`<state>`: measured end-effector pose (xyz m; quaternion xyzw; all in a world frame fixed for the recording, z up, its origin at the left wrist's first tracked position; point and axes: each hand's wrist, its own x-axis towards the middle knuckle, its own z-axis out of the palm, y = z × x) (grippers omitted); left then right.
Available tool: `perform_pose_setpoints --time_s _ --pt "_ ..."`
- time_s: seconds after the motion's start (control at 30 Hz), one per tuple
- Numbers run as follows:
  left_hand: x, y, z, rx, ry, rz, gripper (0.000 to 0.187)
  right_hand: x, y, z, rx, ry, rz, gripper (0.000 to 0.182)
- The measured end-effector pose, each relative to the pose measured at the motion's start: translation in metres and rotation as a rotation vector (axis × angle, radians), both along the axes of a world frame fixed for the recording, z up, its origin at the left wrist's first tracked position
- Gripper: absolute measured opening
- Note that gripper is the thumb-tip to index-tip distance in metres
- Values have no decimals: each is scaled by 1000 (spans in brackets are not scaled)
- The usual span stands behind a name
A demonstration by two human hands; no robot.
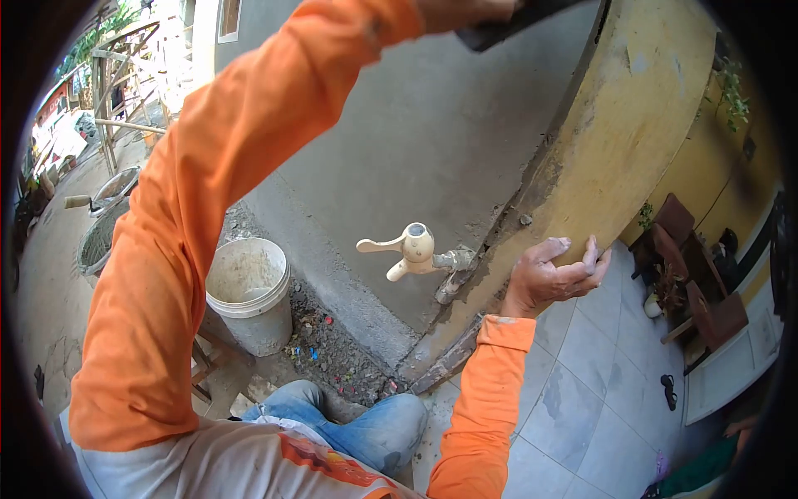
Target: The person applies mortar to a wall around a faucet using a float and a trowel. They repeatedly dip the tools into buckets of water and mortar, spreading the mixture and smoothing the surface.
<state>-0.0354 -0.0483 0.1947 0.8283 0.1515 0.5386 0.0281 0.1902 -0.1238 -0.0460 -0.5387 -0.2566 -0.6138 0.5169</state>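
Observation:
At the top edge, my left hand (465, 12) grips a dark, flat-edged tool (519, 25) held against or close to the grey plastered wall (399, 133); most of its fingers are cut off by the frame. My right hand (553, 274) is raised beside the lower part of the yellow wall (615, 141), its whitish-stained fingers curled but apart, holding nothing. A cream tap (417, 245) on a plaster-crusted pipe juts out to the left of my right hand.
A dirty white bucket (249, 291) stands by rubble at the wall's foot. Farther left are round containers (104, 237) and a wooden frame (104, 91). Tiled floor (573, 399), chairs (711, 316) and part of a person (706, 466) appear on the right.

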Motion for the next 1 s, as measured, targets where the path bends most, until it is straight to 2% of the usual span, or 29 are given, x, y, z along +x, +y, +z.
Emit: perform_pose_setpoints --time_s 0.07,0.13,0.2,0.27,0.47,0.53,0.57,0.8,0.87,0.9,0.93,1.0 --pt "-4 35 -66 521 -33 48 41 1 -1 -2 -4 -14 -6 34" --pt "-15 53 -120 662 188 -22 42 0 -2 -2 -7 -16 0 34" --pt "-22 70 -160 713 363 12 47 1 -2 -2 -15 -18 -2 34" --pt "-25 83 -180 734 378 -9 47 1 -2 -3 -17 -26 10 33" --pt "-8 99 -204 892 451 -144 46 1 -1 -3 -21 -10 23 33" --pt "-1 102 -214 878 465 -180 57 1 -1 -5 -28 -5 21 33" --pt "3 103 -216 883 468 -176 56 2 -1 -5 -34 -6 29 34" --pt "17 94 -210 990 365 -285 56 2 0 -6 -52 -11 52 34" --pt "21 88 -210 1008 388 -268 36 1 0 -6 -50 -3 53 35" --pt "25 90 -211 966 388 -293 45 1 1 -7 -55 3 51 35" --pt "25 90 -209 959 391 -300 45 2 1 -7 -51 -6 61 34" --pt "24 90 -201 1065 497 -282 60 3 1 -7 -52 -11 64 34"
